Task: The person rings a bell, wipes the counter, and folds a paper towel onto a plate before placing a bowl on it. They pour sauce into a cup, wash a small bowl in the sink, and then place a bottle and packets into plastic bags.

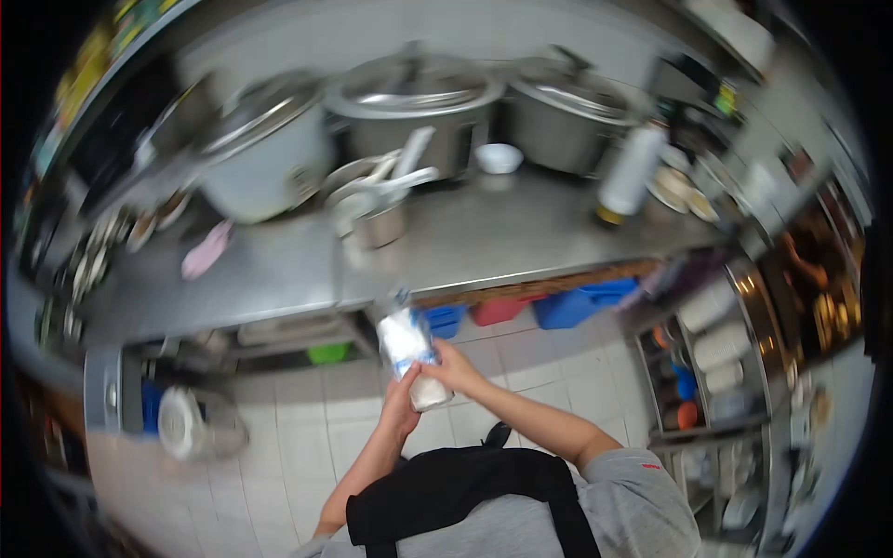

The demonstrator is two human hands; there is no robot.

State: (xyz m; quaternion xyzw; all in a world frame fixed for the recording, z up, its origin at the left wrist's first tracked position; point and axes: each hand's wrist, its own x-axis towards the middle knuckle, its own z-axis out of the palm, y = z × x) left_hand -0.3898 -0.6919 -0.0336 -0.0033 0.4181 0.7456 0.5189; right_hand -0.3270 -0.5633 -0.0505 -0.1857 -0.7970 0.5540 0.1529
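A white and blue plastic package (406,337) is held between my two hands in front of my body, at the edge of the steel counter. My left hand (400,406) grips its lower left side. On the right side, my right hand (453,368) has its fingers closed on the same package. The package's whitish lower end (430,394) shows between and below the hands. Motion blurs the package, so its print cannot be read.
Large lidded pots (416,93) line the back of the steel counter (502,232). Nearer are a metal container with utensils (381,223), a white bowl (499,158), a pink cloth (206,250) and a white bottle (634,169). Blue bins (579,305) stand below; a shelf rack (651,372) is at right.
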